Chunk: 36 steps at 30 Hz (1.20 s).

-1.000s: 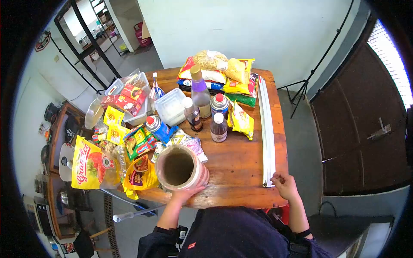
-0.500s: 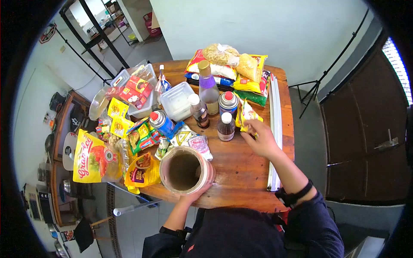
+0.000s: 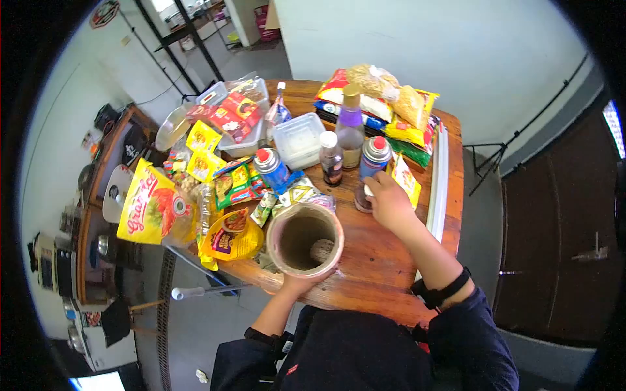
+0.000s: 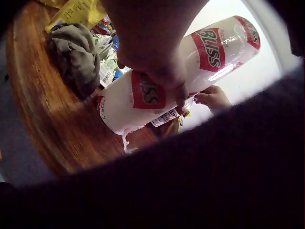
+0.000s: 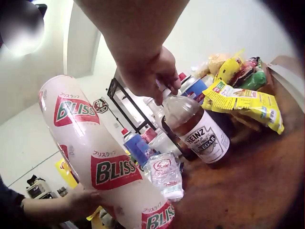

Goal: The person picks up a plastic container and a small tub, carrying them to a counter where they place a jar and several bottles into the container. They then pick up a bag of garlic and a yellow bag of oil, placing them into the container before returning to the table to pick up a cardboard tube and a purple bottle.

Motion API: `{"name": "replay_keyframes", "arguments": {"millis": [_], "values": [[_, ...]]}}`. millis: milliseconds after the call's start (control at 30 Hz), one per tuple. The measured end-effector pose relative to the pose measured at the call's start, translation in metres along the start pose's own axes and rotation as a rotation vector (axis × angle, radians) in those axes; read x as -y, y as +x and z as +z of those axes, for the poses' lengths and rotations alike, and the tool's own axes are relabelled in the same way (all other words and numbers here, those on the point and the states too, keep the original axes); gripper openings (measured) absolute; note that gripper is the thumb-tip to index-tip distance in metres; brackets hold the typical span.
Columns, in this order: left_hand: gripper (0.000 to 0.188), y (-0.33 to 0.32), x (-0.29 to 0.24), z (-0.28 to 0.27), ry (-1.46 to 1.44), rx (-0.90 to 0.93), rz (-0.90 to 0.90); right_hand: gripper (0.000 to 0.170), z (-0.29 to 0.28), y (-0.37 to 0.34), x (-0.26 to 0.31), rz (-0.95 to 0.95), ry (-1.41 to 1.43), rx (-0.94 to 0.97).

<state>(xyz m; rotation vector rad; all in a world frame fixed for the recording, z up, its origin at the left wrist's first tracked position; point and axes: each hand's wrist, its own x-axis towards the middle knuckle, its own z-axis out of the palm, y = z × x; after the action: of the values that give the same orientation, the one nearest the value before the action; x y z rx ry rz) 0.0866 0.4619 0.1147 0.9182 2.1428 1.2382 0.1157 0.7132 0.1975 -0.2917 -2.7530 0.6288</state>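
A thick roll of Bliss plastic wrap (image 5: pixel 114 169), white with red labels, stands on end near the table's front edge. My left hand (image 3: pixel 306 281) grips its lower side from the front, and the head view looks down into its hollow core. Beyond it, to the right, my right hand (image 3: pixel 391 203) pinches the white cap of a Heinz vinegar bottle (image 5: pixel 207 138). That bottle is tilted in the right wrist view and holds brown liquid. The hand hides much of the bottle from the head camera. Just behind are a blue spray can (image 3: pixel 375 156) and a yellow packet (image 3: pixel 407 181).
Left of the roll lie yellow food pouches (image 3: pixel 231 238), seasoning packets and a blue can (image 3: pixel 270 169). Behind stand a dark sauce bottle (image 3: pixel 331 163), a tall bottle (image 3: pixel 350 133) and a plastic tub (image 3: pixel 297 140). A long white strip (image 3: pixel 439 186) runs along the right edge.
My right hand has gone from the end of the white strip, past the yellow packet, to the vinegar bottle's cap. My left hand stays on the roll while the head view has shifted.
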Motion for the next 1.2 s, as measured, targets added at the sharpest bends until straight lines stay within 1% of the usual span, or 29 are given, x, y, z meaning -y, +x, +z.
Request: {"name": "replay_keyframes", "arguments": {"millis": [33,100,133,233,267,300,400,433,467,500,567,633,700,800,900,1000,1100,1200], "values": [[0.054,0.001,0.014,0.005,0.036,-0.034,0.005,0.034,-0.001,-0.004,0.000,-0.009,0.005,0.002],[0.069,0.003,0.049,0.015,0.068,-0.089,-0.007,0.034,-0.006,-0.015,0.001,-0.017,0.011,0.003],[0.072,0.002,0.077,0.025,0.086,-0.130,0.008,0.034,-0.011,-0.021,0.005,-0.005,0.037,0.007],[0.085,0.004,0.068,0.027,0.099,-0.201,0.048,0.034,-0.027,-0.044,0.015,0.035,0.081,0.026],[0.086,0.005,0.060,0.028,0.144,-0.239,0.086,0.034,-0.030,-0.053,0.017,0.044,0.078,0.034],[0.087,0.006,0.049,0.027,0.193,-0.281,0.122,0.035,-0.033,-0.061,0.019,0.048,0.077,0.043],[0.087,0.005,0.000,0.014,0.120,-0.392,0.144,0.035,-0.040,-0.086,0.020,0.114,0.071,0.074],[0.087,0.005,-0.025,0.008,0.016,-0.407,0.097,0.034,-0.039,-0.092,0.022,0.132,0.046,0.048],[0.089,0.005,-0.032,0.009,0.034,-0.464,0.127,0.033,-0.039,-0.098,0.024,0.153,0.020,0.021],[0.091,0.003,-0.033,0.013,0.101,-0.380,0.026,0.032,-0.040,-0.102,0.026,0.175,-0.007,-0.008],[0.091,0.006,-0.038,0.018,0.053,-0.324,0.104,0.033,-0.044,-0.102,0.032,0.210,0.035,-0.012],[0.090,0.010,-0.041,0.024,-0.058,-0.247,0.154,0.035,-0.046,-0.102,0.038,0.219,0.059,-0.039],[0.092,0.009,-0.042,0.030,-0.017,-0.205,0.079,0.038,-0.045,-0.104,0.035,0.174,0.056,-0.049],[0.092,0.008,-0.035,0.033,-0.020,-0.201,0.066,0.040,-0.038,-0.108,0.024,0.108,0.042,-0.071],[0.093,-0.001,-0.031,0.027,0.012,-0.256,0.103,0.039,-0.040,-0.108,0.036,0.039,-0.037,-0.239],[0.087,-0.025,-0.016,0.010,0.090,-0.300,0.149,0.031,-0.038,-0.121,0.035,-0.048,-0.101,-0.530],[0.075,-0.056,0.016,-0.009,-0.102,-0.355,0.005,0.018,-0.029,-0.149,0.030,-0.059,0.083,-0.479],[0.061,-0.088,0.054,-0.028,-0.200,-0.569,-0.078,0.004,-0.014,-0.170,0.049,0.047,0.126,-0.340]]}}
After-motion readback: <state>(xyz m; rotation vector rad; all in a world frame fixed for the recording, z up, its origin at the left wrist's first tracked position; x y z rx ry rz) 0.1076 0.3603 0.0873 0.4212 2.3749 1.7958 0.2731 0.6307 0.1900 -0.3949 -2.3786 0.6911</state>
